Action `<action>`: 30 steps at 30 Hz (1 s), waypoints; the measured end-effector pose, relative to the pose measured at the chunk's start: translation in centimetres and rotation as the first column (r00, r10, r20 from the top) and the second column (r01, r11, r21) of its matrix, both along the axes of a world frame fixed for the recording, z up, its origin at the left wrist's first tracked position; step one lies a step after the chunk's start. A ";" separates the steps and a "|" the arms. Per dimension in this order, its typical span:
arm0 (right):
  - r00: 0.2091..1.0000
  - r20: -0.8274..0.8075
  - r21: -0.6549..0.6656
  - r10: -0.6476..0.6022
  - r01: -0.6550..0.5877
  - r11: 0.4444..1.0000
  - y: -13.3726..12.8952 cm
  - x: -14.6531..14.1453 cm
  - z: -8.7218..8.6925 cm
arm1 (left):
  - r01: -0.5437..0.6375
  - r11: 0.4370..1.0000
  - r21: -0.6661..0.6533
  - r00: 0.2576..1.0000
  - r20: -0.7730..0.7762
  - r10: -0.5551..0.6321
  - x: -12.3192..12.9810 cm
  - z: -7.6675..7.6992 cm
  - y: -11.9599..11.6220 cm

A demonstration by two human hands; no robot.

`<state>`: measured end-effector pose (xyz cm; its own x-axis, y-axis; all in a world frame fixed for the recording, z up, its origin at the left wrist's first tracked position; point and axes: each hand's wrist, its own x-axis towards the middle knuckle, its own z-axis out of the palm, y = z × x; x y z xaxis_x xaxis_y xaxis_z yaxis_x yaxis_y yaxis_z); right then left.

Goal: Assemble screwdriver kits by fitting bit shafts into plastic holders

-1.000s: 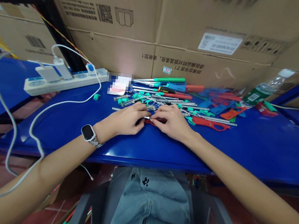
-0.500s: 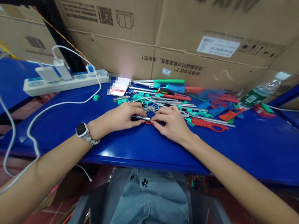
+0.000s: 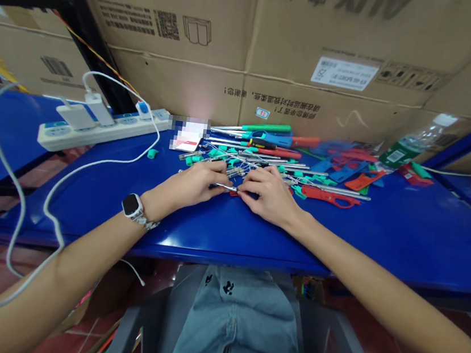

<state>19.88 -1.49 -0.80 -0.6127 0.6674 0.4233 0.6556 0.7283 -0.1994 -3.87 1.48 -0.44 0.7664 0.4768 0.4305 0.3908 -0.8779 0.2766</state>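
Note:
Between the fingers of my left hand (image 3: pixel 195 184) is a thin silver metal tube (image 3: pixel 226 186), its end pointing right. My right hand (image 3: pixel 271 197) pinches at that end with thumb and forefinger; whatever small piece sits in the pinch is hidden. Just beyond both hands lies a heap of green plastic pieces (image 3: pixel 221 153), metal rods and thin white wires. A red lighter body with a long metal rod (image 3: pixel 328 196) rests to the right of my right hand. A bit of something red shows beneath the fingertips.
A white power strip (image 3: pixel 103 133) with chargers and a looping white cable (image 3: pixel 104 161) lies at left. Behind the heap are a screwdriver (image 3: pixel 262 144) and a green-handled rod (image 3: pixel 266 128). A plastic bottle (image 3: pixel 411 144) leans at right. Cardboard boxes (image 3: pixel 215 59) wall off the back.
My left hand has shifted slightly to the right, and the tube's visible end now slants down a little more toward my right fingertips. My right hand stays nearly in place.

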 end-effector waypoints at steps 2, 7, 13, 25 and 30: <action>1.000 -0.006 -0.008 -0.001 0.001 1.000 -0.1 -0.1 0.1 | -0.011 1.000 0.006 1.000 -0.010 0.011 0.0 0.1 0.0; 0.998 -0.063 -0.059 0.001 -0.004 0.998 -0.3 0.1 0.3 | -0.018 0.999 0.028 1.000 0.003 0.018 0.0 0.1 0.0; 0.995 -0.094 -0.075 0.025 -0.032 0.997 0.1 0.1 0.2 | 0.005 1.000 0.024 1.000 0.006 -0.005 0.1 0.1 -0.1; 0.999 -0.043 -0.055 -0.012 0.010 0.998 0.1 0.1 0.3 | 0.003 0.997 0.077 1.000 -0.002 -0.002 -0.2 0.3 -0.1; 1.000 -0.017 -0.038 -0.016 0.015 0.999 0.0 -0.1 0.4 | -0.002 0.998 0.064 1.000 -0.009 0.002 -0.2 0.1 0.1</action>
